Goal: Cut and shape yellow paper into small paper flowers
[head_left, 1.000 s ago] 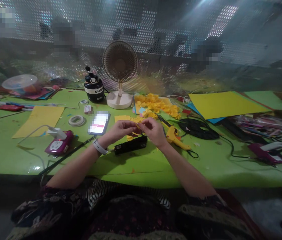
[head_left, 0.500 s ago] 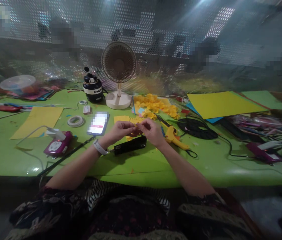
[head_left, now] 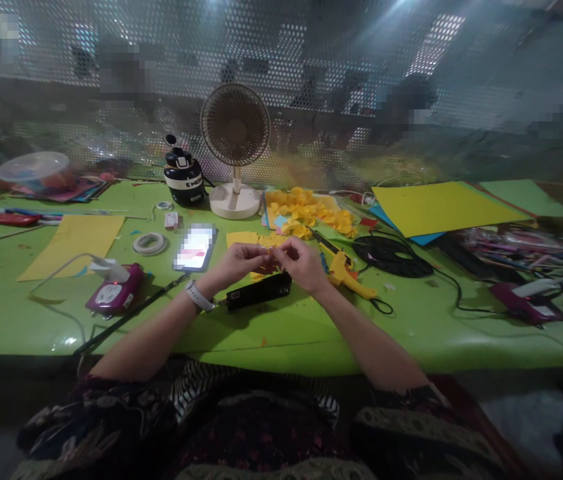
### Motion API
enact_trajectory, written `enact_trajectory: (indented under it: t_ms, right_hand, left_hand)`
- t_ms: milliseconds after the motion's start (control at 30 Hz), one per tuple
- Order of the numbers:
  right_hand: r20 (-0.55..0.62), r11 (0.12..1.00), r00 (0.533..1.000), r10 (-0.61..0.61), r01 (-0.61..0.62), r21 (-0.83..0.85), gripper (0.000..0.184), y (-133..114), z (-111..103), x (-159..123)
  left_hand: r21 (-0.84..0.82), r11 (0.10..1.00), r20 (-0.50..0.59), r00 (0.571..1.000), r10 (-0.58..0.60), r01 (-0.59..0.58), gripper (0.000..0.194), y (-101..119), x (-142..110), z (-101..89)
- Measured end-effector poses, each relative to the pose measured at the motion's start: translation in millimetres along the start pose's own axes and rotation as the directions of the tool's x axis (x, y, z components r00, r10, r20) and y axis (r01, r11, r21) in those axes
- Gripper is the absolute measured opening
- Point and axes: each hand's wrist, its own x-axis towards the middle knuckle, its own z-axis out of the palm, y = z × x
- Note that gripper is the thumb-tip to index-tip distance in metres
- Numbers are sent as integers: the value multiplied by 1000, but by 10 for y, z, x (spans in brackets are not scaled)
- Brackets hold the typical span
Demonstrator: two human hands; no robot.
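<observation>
My left hand [head_left: 241, 262] and my right hand [head_left: 301, 263] meet over the middle of the table, fingertips nearly touching. Both are closed in a pinch on a small yellow piece that looks like paper; the fingers hide most of it. Behind and beneath them lies yellow paper [head_left: 241, 237] with small scraps. A long black object [head_left: 260, 291] rests just below the hands. Several yellow paper flowers [head_left: 306, 207] are heaped beyond my right hand. A yellow glue gun [head_left: 351, 280] lies to its right, beside a yellow cutter [head_left: 330, 247].
A phone [head_left: 195, 248], a tape roll [head_left: 150, 243] and a purple power socket [head_left: 115, 290] are on the left. A fan [head_left: 235, 127] and a bottle [head_left: 184, 180] stand behind. On the right lie a black disc [head_left: 392, 256], yellow sheets [head_left: 446, 207] and another purple socket [head_left: 528, 303].
The fingers of both hands have shifted very slightly around the small yellow piece. The whole view has drifted a little; the things on the table stay in place.
</observation>
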Motion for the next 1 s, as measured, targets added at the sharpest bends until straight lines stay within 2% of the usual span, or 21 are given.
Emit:
enact_trajectory:
  t_ms: [233,333,400,500,700,1000]
  right_hand:
    - [-21,995,999,40,-38,92,39,-8,-72,38]
    - [129,992,990,58,-72,108,45,-23,-133,52]
    - [254,991,966,50,-79,106,48,-23,-149,52]
    - [334,990,942,33,-78,121,46,-23,-127,37]
    - [212,998,976,-42,30,58,40,-71,-49,10]
    - [260,983,965,18,-64,171,41,-95,-46,2]
  left_hand:
    - [0,1000,22,999,-25,25,38,47,-17,-25]
    - [-24,998,84,994,-63,65,35,89,-37,-36]
    - [-51,993,143,985,-96,104,35,105,-45,-42]
    - [-96,983,188,972,-139,159,35,120,-49,-44]
    - [-75,982,138,977,-161,173,35,143,-56,-7]
    - [-32,990,131,982,-133,138,39,147,-48,-25]
